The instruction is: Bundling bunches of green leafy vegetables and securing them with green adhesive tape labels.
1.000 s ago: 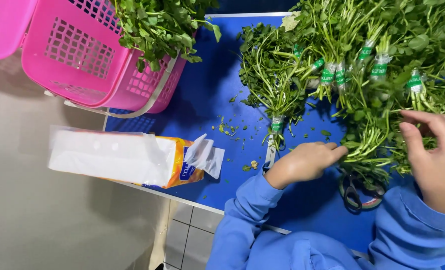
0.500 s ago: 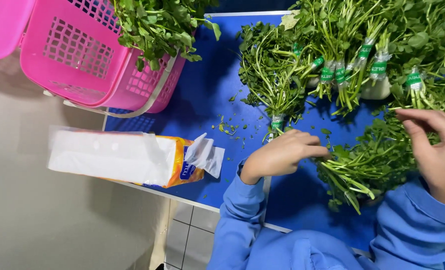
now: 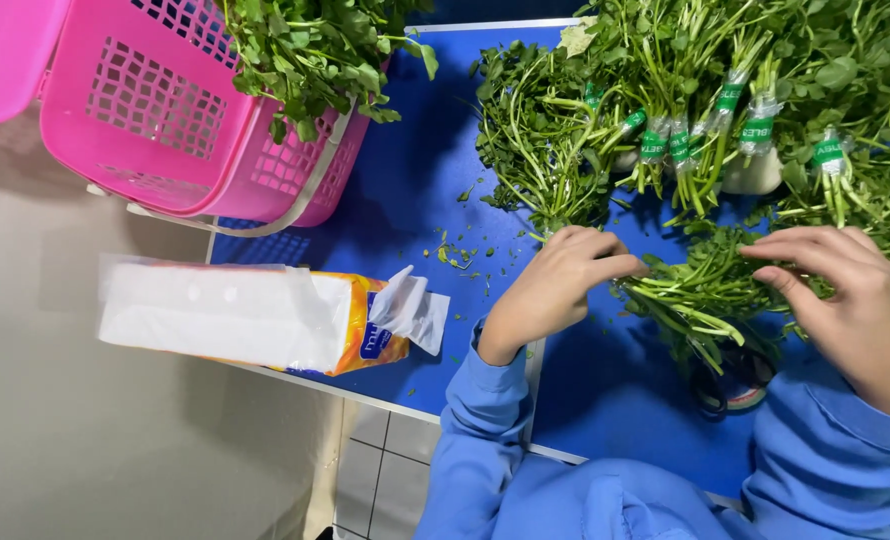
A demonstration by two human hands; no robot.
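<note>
Greens (image 3: 705, 295) lie loose on the blue worktop (image 3: 405, 190), gathered between both hands: left hand (image 3: 560, 285) curled closed on the stems, right hand (image 3: 855, 300) pinching the leafy end. Held unevenly, stems could slip out and scatter beside the tied bunches (image 3: 685, 130).

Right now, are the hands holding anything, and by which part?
Both hold one loose bunch of greens lying on the blue table: left hand grips the stem end, right hand pinches the leafy end with its fingers.
</note>
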